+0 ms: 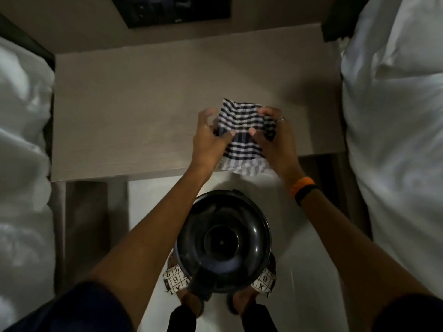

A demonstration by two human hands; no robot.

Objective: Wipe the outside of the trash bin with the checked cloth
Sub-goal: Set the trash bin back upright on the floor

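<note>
While both hands worked above the near edge of the bedside table, the checked cloth was bunched between them, its lower hem hanging past the table's front. The left hand pinched the cloth's left side, thumb on top; the right hand, wearing a ring and an orange wristband, gripped the right side. The black trash bin stood on the floor nearer the person, lid shut, just in front of the sandalled feet. White bedding lay on both sides.
</note>
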